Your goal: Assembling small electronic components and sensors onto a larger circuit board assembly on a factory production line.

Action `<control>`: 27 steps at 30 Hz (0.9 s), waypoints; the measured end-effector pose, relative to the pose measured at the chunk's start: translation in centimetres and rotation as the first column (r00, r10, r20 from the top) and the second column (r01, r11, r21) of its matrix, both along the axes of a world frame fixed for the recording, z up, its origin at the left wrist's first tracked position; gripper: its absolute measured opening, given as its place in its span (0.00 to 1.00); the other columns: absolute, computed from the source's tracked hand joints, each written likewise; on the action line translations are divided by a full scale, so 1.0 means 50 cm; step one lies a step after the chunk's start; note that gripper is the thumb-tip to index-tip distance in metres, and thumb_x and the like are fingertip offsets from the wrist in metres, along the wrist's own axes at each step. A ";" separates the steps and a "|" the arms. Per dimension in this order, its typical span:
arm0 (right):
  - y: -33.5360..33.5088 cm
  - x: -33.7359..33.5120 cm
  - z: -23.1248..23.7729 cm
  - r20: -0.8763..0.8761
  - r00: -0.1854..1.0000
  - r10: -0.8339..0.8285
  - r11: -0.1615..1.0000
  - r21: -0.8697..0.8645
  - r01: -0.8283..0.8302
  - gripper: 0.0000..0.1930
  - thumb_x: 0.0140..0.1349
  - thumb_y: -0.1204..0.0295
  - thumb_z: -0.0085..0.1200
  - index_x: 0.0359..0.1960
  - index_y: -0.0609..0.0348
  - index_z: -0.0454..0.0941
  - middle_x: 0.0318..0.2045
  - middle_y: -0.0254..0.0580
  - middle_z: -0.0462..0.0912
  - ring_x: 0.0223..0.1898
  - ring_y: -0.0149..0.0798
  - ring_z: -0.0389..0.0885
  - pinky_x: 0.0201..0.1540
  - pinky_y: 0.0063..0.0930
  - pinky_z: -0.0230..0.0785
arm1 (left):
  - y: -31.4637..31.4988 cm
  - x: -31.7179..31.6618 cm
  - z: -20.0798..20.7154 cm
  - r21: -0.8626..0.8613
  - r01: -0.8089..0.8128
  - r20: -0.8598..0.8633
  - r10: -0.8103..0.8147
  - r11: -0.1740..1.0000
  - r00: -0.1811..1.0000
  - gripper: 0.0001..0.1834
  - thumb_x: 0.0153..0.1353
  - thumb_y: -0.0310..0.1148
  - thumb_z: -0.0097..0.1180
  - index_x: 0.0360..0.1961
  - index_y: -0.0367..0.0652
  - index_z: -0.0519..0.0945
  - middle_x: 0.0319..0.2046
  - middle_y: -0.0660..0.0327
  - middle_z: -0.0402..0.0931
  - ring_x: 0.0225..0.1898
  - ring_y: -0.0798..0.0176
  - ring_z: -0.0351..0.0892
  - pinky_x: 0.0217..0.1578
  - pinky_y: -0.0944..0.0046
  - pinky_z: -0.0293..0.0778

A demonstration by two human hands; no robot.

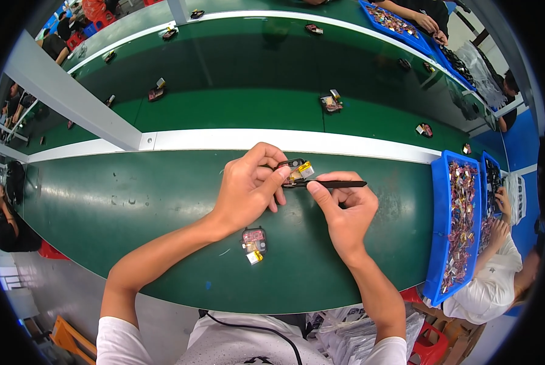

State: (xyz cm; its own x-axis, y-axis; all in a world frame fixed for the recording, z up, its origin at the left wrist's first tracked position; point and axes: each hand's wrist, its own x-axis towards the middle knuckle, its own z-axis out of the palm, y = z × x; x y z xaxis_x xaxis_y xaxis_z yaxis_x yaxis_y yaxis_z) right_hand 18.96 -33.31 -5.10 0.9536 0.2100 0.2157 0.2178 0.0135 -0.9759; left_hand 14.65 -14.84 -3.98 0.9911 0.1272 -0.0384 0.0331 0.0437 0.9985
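My left hand [246, 187] is closed around the edge of a small dark electronic device casing [293, 163], with its circuit board showing. A silver battery with yellow tape [307, 170] sticks out from the casing on the right. Between the fingers of my right hand [347, 213] is a pair of black tweezers [345, 184], held nearly level. Their tips reach the casing's near edge; what exactly they touch is too small to tell. Nearer to me, a second open casing [253, 238] lies on the green table [163, 201], its battery hanging off the near end.
At the right table edge stands a blue bin [441, 231] full of small circuit parts. A co-worker [488, 274] sits beyond it, hands over another bin. Past a white rail [254, 140], several device casings lie on a green conveyor belt [236, 112]. A slanted grey post [71, 91] rises at left.
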 end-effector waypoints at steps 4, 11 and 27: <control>-0.005 0.006 0.017 -0.157 0.986 0.050 0.997 0.063 -0.040 0.06 0.60 0.81 0.68 0.37 0.65 0.83 0.21 0.24 0.78 0.19 0.13 0.64 0.20 0.13 0.48 | -0.004 -0.003 -0.005 -0.006 -0.014 0.046 0.015 1.000 0.999 0.08 0.70 0.23 0.55 0.46 0.30 0.73 0.35 0.54 0.79 0.23 0.66 0.83 0.18 0.70 0.76; -0.007 0.002 0.025 -0.230 0.971 0.069 0.995 0.092 -0.049 0.06 0.62 0.82 0.66 0.39 0.66 0.82 0.26 0.31 0.82 0.22 0.15 0.69 0.23 0.12 0.55 | -0.004 -0.004 -0.003 -0.013 -0.030 0.066 0.031 0.999 0.997 0.08 0.69 0.23 0.56 0.46 0.30 0.75 0.34 0.54 0.81 0.24 0.67 0.84 0.18 0.70 0.77; -0.018 0.009 0.007 -0.135 0.987 0.088 0.991 0.110 -0.073 0.06 0.61 0.82 0.67 0.38 0.66 0.82 0.28 0.32 0.83 0.19 0.13 0.64 0.21 0.12 0.50 | 0.001 0.003 -0.003 -0.125 0.020 0.031 -0.016 0.992 0.999 0.10 0.70 0.25 0.57 0.47 0.29 0.75 0.36 0.53 0.82 0.28 0.63 0.87 0.21 0.69 0.80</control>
State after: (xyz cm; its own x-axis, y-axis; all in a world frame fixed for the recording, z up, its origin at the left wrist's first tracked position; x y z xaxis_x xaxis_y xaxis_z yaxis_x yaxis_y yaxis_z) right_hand 19.40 -34.22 -4.74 0.9568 0.2704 0.1065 0.0737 0.1288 -0.9889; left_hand 14.81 -14.78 -4.11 0.9942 0.1050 -0.0228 0.0048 0.1684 0.9857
